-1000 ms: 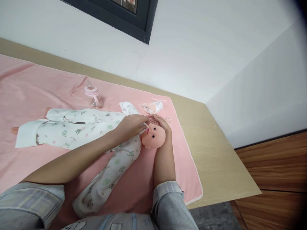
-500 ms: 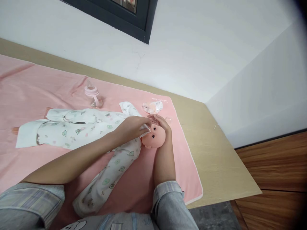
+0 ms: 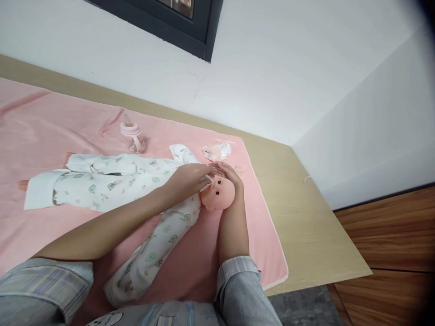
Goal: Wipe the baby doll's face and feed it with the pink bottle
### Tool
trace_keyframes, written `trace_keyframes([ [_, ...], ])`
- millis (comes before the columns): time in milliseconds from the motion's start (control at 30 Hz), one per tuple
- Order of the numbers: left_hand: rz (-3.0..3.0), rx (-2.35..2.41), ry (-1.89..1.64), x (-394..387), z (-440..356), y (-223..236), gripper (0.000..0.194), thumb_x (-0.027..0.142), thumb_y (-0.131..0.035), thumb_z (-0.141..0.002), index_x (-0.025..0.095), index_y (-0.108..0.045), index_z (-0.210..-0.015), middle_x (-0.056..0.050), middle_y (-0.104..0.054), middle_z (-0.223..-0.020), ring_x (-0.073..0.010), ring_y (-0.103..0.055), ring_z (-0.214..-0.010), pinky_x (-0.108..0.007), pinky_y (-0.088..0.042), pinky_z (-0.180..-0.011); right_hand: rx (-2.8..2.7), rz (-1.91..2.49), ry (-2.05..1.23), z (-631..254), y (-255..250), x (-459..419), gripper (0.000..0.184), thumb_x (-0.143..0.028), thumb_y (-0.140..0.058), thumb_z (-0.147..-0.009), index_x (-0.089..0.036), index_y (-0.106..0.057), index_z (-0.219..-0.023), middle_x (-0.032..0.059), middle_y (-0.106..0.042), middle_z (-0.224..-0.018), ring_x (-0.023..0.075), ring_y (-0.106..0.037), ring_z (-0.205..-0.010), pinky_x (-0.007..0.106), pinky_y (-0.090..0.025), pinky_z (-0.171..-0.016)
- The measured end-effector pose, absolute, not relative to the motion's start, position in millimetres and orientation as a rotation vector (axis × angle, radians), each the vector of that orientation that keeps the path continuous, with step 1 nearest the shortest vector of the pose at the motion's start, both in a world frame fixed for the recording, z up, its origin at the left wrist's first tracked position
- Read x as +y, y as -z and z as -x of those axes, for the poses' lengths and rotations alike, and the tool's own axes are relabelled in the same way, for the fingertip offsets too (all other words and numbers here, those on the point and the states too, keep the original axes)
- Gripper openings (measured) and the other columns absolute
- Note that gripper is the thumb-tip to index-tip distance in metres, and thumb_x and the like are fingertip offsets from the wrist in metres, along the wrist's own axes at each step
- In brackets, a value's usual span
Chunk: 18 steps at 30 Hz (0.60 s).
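Observation:
A baby doll (image 3: 222,194) with a bare head lies on its back, dressed in a white printed outfit (image 3: 118,183). My left hand (image 3: 192,176) is closed on a folded white wipe (image 3: 205,183), which sits at the doll's mouth. My right hand (image 3: 228,171) curves around the far side of the doll's head, fingers stretched out against its cheek. The lower face is partly hidden by my left hand and the wipe.
A pink-topped baby bottle (image 3: 132,136) stands on the pink blanket (image 3: 84,117). Beyond the head lies a clear and peach-coloured item (image 3: 217,151), its kind unclear. The wooden table (image 3: 292,217) borders a white wall (image 3: 258,81) below a dark window frame (image 3: 193,38).
The wipe in my left hand has shifted slightly at the doll's mouth. My right hand and the doll stay almost where they were.

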<state>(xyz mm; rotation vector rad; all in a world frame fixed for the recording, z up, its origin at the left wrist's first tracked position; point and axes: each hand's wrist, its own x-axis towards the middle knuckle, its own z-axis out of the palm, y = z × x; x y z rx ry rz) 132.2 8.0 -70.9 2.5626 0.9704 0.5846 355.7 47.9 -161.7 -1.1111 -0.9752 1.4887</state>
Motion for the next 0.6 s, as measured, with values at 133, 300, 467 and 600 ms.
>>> trace_keyframes([
  [133,-2.545,1.0,-0.576,11,-134,72,0.022,0.022,-0.046,-0.085,0.02,-0.064,-0.098,-0.003,-0.072,-0.101,-0.0235,-0.066,-0.094,-0.031,-0.045,-0.075,-0.998,1.054,-1.495,-357,165,49,0.04,-0.041,-0.077,-0.07,-0.016,-0.068,-0.099,0.012,-0.07,-0.115,0.0227,-0.062,-0.118,0.039,-0.045,-0.111],
  [300,-2.411,0.965,-0.763,21,-125,68,0.023,0.027,-0.051,-0.086,0.022,-0.066,-0.104,-0.001,-0.072,-0.108,-0.023,-0.066,-0.097,-0.031,-0.046,-0.082,-1.043,1.057,-1.492,-360,160,46,0.035,-0.045,-0.072,-0.076,-0.019,-0.069,-0.098,0.0088,-0.068,-0.121,0.0222,-0.064,-0.115,0.039,-0.047,-0.109],
  [467,-2.227,0.895,-1.006,35,-109,56,0.024,0.034,-0.057,-0.087,0.019,-0.065,-0.104,-0.004,-0.07,-0.108,-0.0217,-0.067,-0.098,-0.029,-0.048,-0.087,-1.227,0.944,-1.416,-369,126,32,0.04,-0.048,-0.071,-0.078,-0.021,-0.071,-0.108,0.0071,-0.063,-0.131,0.0259,-0.06,-0.122,0.044,-0.043,-0.111],
  [600,-2.052,0.86,-1.062,44,-100,51,0.031,0.037,-0.062,-0.085,0.017,-0.063,-0.108,-0.005,-0.071,-0.099,-0.021,-0.067,-0.094,-0.028,-0.051,-0.084,-1.585,0.996,-1.282,-362,75,9,0.033,-0.045,-0.068,-0.084,-0.025,-0.072,-0.11,0.0017,-0.048,-0.147,0.0261,-0.045,-0.137,0.042,-0.039,-0.115],
])
